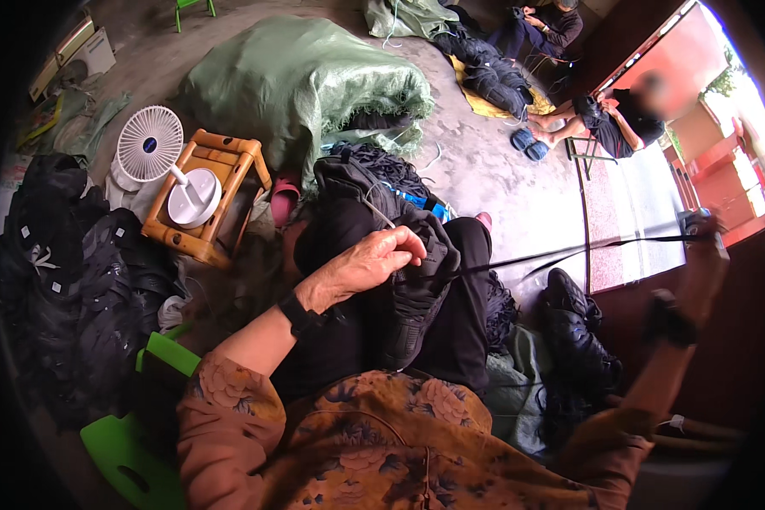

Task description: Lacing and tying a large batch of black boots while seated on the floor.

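A black lace-up shoe (pixel 421 310) lies across my lap, between my dark-trousered knees. My left hand (pixel 378 259) is closed, with its curled fingers pressed on the shoe's upper near the opening. A thin pale rod (pixel 377 212) sticks out beside its knuckles; its other end is hidden. From the shoe a long black shoelace (pixel 548 255) runs taut to the right. At its far end my right hand (pixel 707 251), arm stretched out and smeared by motion, grips the lace. Dark straps (pixel 304 314) circle both wrists.
Black shoes (pixel 81 272) pile up at left, beside a white fan (pixel 194 197) on a bamboo stool (pixel 251 153). A large green woven sack (pixel 272 76) lies ahead. Black shoes (pixel 569 314) also lie right of my knees. Two people sit at the back right.
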Demonstrator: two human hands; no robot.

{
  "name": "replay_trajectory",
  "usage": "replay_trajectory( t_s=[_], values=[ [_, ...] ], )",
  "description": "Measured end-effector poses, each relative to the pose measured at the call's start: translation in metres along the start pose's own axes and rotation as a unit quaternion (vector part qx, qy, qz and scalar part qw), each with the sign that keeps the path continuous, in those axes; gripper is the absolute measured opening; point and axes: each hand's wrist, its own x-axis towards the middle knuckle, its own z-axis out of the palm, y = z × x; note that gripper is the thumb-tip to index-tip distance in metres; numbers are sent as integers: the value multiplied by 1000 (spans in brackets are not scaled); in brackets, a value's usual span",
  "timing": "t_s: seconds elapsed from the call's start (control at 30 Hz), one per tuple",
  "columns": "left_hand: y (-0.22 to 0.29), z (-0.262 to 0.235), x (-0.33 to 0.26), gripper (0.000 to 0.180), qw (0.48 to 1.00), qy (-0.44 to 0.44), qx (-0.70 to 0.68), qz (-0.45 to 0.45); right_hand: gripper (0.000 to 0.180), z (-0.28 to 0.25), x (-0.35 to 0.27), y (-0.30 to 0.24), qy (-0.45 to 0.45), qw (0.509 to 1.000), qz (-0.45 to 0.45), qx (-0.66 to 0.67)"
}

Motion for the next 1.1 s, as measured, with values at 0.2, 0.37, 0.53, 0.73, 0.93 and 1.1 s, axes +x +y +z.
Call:
replay_trajectory(
  t_s=[0.2, 0.37, 0.53, 0.73, 0.93, 1.1],
  values=[
    [-13, 0, -11, 9, 914, 57, 304, 262, 24, -160, 121, 138, 59, 936, 125, 325],
    [-12, 17, -29, 10, 818, 69, 502, 273, 29, -111, 115, 85, -28, 926, 143, 347],
    [-9, 22, -26, 9, 782, 89, 556, 267, 28, -80, 106, 76, -31, 872, 223, 435],
    [-13, 10, -22, 13, 599, 29, 699, 390, 21, -40, 74, 87, -63, 824, 274, 492],
    [-27, -10, -19, 17, 623, 5, 651, 434, 17, -76, 103, 155, -128, 793, 273, 529],
    [-24, -19, -35, 23, 636, -28, 643, 426, 26, -117, 113, 156, 87, 943, 249, 204]
  ],
)
